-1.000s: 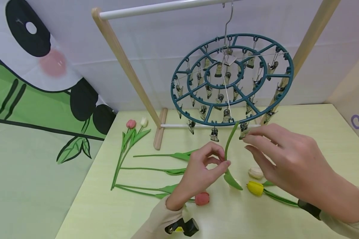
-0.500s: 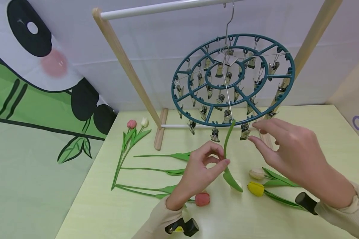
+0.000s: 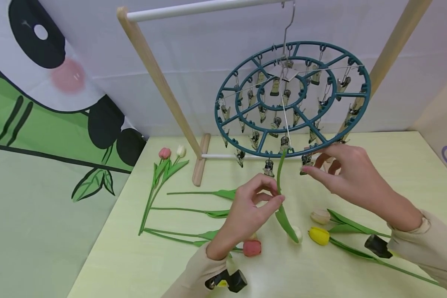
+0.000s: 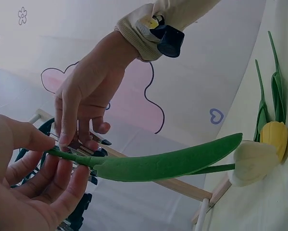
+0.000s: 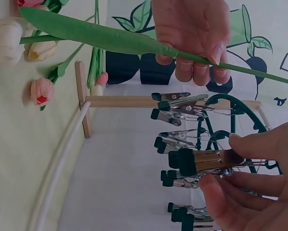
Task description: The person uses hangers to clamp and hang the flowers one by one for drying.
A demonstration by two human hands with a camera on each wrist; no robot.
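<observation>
The left hand (image 3: 251,207) pinches the green stem of a white tulip (image 4: 254,162); the flower hangs downward, its long leaf (image 3: 286,223) beside it. In the right wrist view the stem (image 5: 196,57) passes between the left thumb and fingers. Thumb and fingers of the right hand (image 3: 352,178) hold a metal clip (image 5: 213,161) with dark tips, at the near rim of a round teal hanger (image 3: 260,145). Stem and clip are apart. The clip's jaws look closed in the right wrist view.
The hanger, with several other clips, hangs from a white bar (image 3: 208,7) on a wooden frame (image 3: 160,87). Several tulips lie left on the table (image 3: 108,256), among them a red one (image 3: 252,248). A yellow tulip (image 3: 319,236) and a pale one (image 3: 320,216) lie right.
The right hand has moved onto the clip at the near rim and now grips it. The left hand has barely moved; its stem's upper end has shifted slightly left.
</observation>
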